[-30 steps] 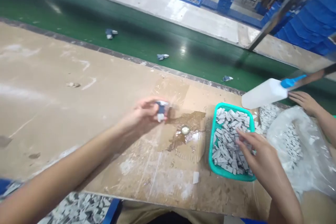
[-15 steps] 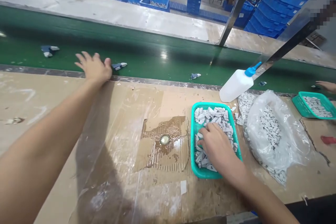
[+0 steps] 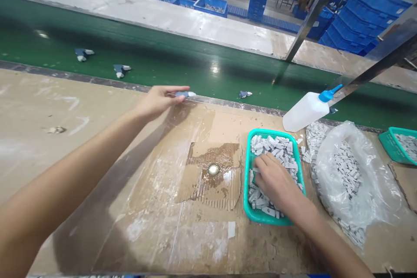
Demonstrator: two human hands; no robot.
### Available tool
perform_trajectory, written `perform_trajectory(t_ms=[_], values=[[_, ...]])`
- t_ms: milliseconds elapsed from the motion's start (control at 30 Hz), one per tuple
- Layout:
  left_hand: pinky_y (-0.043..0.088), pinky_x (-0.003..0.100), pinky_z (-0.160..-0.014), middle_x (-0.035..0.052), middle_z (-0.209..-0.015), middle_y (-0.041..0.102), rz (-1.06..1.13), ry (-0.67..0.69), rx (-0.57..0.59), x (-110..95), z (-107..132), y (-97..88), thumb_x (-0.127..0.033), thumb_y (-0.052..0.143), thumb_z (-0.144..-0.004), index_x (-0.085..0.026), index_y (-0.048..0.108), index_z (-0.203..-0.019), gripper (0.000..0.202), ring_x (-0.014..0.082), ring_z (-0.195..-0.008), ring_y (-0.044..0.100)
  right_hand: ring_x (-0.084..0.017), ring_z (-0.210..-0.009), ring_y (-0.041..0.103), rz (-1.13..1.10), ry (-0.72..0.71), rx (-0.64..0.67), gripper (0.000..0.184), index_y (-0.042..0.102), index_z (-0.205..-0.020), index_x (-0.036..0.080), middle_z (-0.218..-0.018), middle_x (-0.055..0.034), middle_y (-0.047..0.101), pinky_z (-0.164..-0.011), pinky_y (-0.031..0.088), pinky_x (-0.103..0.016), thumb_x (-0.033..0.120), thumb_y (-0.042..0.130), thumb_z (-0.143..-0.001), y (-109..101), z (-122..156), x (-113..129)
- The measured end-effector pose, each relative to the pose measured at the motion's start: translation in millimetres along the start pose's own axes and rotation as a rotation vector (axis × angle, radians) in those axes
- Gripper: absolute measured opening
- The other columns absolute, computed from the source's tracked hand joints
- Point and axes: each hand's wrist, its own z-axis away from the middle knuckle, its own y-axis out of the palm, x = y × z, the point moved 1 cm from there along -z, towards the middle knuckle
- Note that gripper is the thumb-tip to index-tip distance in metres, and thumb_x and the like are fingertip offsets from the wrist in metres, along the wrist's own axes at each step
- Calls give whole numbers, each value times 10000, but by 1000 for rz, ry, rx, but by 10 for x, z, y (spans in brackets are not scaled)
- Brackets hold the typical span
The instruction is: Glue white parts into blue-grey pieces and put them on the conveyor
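Observation:
My left hand (image 3: pixel 159 100) is closed at the near edge of the green belt, with a small blue-and-white plastic part (image 3: pixel 185 94) pinched between thumb and fingers. The part's white tip points right. My right hand (image 3: pixel 272 178) reaches into a turquoise basket (image 3: pixel 246 191) of small grey plastic pieces (image 3: pixel 273 145). Its fingers are drawn together over the pile and appear to pinch one grey piece; the fingertips are partly hidden. Between the hands lies a wet cardboard patch (image 3: pixel 208 191) with a shiny round spot (image 3: pixel 213 169) on it.
More blue-and-white parts (image 3: pixel 121 70) lie on the green belt (image 3: pixel 182 61). A white squeeze bottle (image 3: pixel 304 112) with a blue nozzle stands behind the basket. To the right are an open plastic bag (image 3: pixel 332 178) of grey pieces and a second basket (image 3: pixel 392 147). A metal post (image 3: pixel 312 17) rises beyond the belt.
My left hand was spread on the belt beside a part; now it has closed on that part and moved right, to the belt's near edge. My right hand stays in the basket. The view has shifted.

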Motion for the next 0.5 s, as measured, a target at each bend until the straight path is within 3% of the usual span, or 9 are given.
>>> perform_trajectory(t_ms=[67, 133, 200, 267, 400, 500], values=[[439, 183, -823, -59, -906, 744, 131, -50, 133, 61, 318, 106, -235, 813, -764, -210, 651, -1267, 528, 89, -847, 607, -209, -791, 613, -195, 26, -30, 205, 591, -888, 185, -809, -30, 627, -687, 502, -311, 8, 520, -813, -28, 53, -73], [489, 208, -838, -10, -964, 759, 285, -126, 230, 157, 626, 204, -188, 820, -745, -231, 628, -1299, 588, 113, -889, 669, -173, -713, 627, -385, 77, -98, 204, 609, -1038, 185, -804, -10, 640, -644, 516, -286, 98, 535, -870, -102, 101, -105], [534, 234, -812, 29, -898, 761, 457, -212, 266, 253, 887, 293, -151, 844, -691, -200, 693, -1153, 489, 142, -846, 706, -151, -668, 642, -538, 115, -187, 256, 631, -1149, 199, -815, -7, 665, -643, 535, -278, 177, 549, -908, -207, 119, -60], [562, 240, -783, 41, -831, 753, 605, -278, 260, 324, 1078, 367, -126, 859, -644, -159, 720, -929, 319, 145, -774, 715, -152, -702, 677, -675, 136, -236, 234, 685, -1116, 218, -841, -18, 703, -676, 557, -275, 222, 580, -907, -297, 92, 70], [579, 272, -841, 44, -825, 756, 767, -325, 271, 391, 1249, 440, -139, 905, -574, -140, 725, -849, 329, 168, -806, 732, -180, -723, 725, -891, 226, -134, 106, 717, -880, 191, -804, -40, 755, -651, 581, -267, 237, 629, -844, -267, -94, 434], [571, 240, -796, 29, -831, 749, 793, -332, 283, 431, 1264, 421, -157, 931, -533, -138, 747, -863, 377, 140, -776, 716, -197, -747, 737, -847, 234, -126, 205, 734, -996, 181, -874, -66, 781, -690, 604, -304, 236, 598, -852, -91, -258, 621]])
